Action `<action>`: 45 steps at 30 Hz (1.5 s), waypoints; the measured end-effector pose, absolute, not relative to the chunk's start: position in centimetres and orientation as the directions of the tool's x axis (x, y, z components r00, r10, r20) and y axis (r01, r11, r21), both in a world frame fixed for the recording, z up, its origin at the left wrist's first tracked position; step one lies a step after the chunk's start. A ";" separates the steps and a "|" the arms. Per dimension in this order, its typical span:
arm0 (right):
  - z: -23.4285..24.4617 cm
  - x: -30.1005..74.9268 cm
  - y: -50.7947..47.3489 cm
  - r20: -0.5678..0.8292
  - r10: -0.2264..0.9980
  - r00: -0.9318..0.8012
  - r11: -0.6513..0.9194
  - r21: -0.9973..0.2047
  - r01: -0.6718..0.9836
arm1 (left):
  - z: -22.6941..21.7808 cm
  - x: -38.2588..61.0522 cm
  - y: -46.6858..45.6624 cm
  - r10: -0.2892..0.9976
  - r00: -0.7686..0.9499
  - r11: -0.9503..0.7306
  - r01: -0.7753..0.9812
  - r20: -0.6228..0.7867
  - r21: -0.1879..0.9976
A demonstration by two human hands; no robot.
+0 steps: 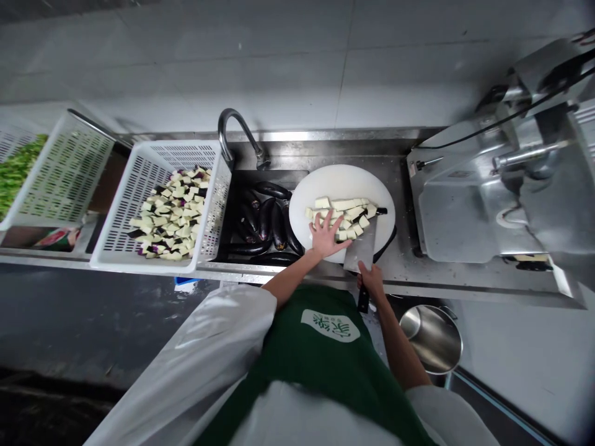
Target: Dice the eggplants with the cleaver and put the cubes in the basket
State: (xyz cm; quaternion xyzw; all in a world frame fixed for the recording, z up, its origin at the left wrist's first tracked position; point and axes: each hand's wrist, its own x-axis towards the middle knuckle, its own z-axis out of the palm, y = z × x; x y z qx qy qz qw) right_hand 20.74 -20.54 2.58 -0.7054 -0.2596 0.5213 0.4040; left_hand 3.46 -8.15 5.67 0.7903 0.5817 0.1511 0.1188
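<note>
By the wall, a white basket [149, 267] is holding a heap of cut eggplant cubes [170, 217], pale with dark skin edges. Farther left, a second white basket [60, 173] is carrying chopped greens [18, 166]. Whole dark eggplants [264, 220] are lying crowded in the sink [290, 176], right of the cubes. Below the desk [446, 272], a steel pot [437, 337] is standing near the person's right arm; I'm not seeing anything clearly inside it.

A curved faucet [232, 121] is arching at the sink's back left corner, and a metal machine [460, 214] is filling the right end, a dark cable running across it.

On the round white board [325, 179], partly cut eggplant [356, 214] is lying just ahead of the left hand [325, 240], whose fingers are spreading apart over the nearer pieces. The right hand [372, 282] is gripping a cleaver [361, 248] by its black handle, the broad blade lying beside the pieces.
</note>
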 end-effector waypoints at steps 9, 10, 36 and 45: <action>1.8 16.6 -18.1 -0.463 0.864 0.199 -0.465 -0.884 -0.041 | 4.5 6.3 -7.8 0.920 0.352 -0.393 0.813 0.174 0.430; 1.9 16.4 -18.1 -0.457 0.867 0.199 -0.458 -0.888 -0.044 | 4.4 6.6 -7.8 0.923 0.339 -0.385 0.806 0.182 0.450; 11.1 1.5 -10.9 0.004 0.948 -0.320 0.097 -0.956 0.278 | 15.8 -13.2 -7.5 0.691 -0.310 -0.178 0.803 0.653 0.569; 16.5 -16.0 -7.2 -0.184 0.784 -0.592 0.022 -0.946 0.323 | 16.5 -40.0 -6.2 0.490 -0.849 0.487 0.455 0.198 0.745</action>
